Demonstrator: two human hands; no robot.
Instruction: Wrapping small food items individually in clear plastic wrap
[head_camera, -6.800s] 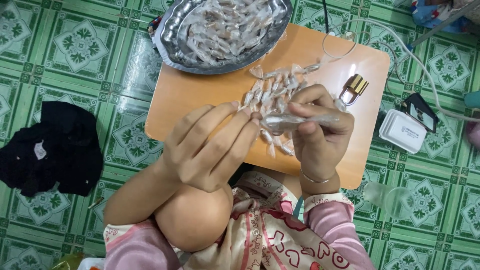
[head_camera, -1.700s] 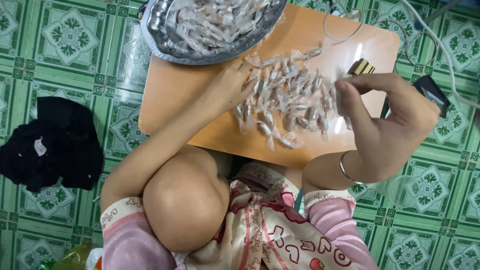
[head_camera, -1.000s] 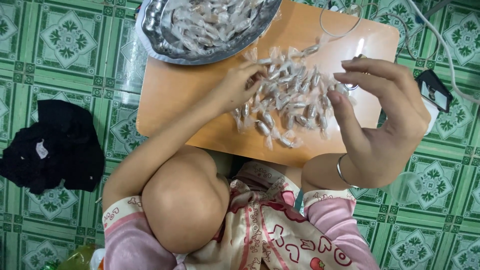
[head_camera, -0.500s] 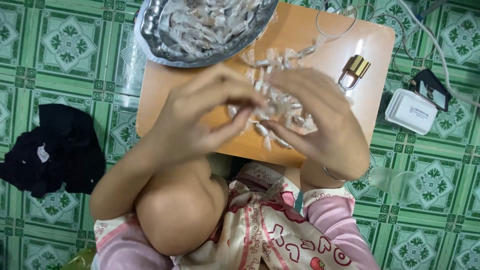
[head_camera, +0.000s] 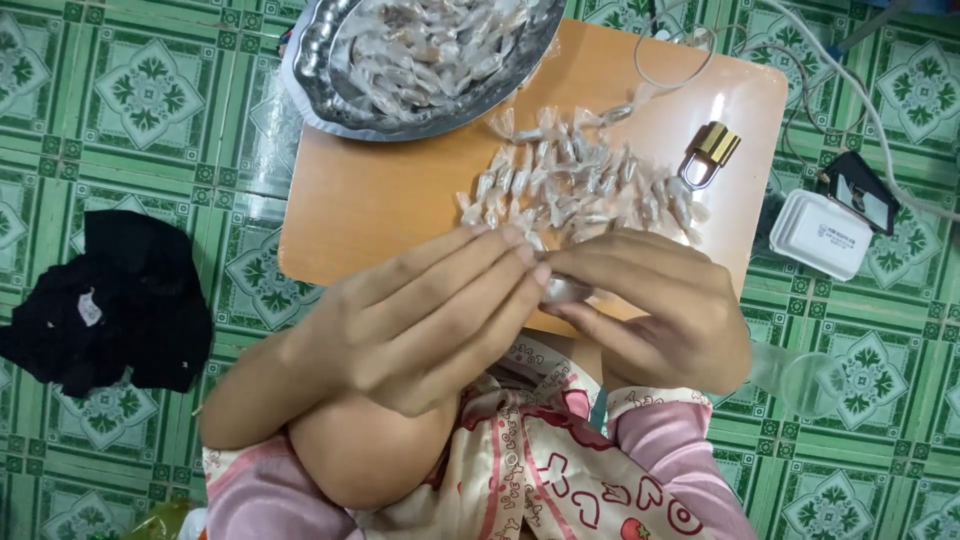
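- Left hand (head_camera: 420, 310) and right hand (head_camera: 650, 300) pinch one wrapped candy (head_camera: 562, 290) at mid-frame
- Light, crinkly, probably slippery; best held by its twisted ends
- Candy pile (head_camera: 580, 185) on desk (head_camera: 400, 190) above

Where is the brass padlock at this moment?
In the head view, the brass padlock lies on the right part of the wooden board, just right of the pile of wrapped candies and above the right hand.

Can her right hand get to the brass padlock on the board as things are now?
Probably yes: the padlock lies uncovered just beyond the right hand, but that hand is pinching a wrapped candy.
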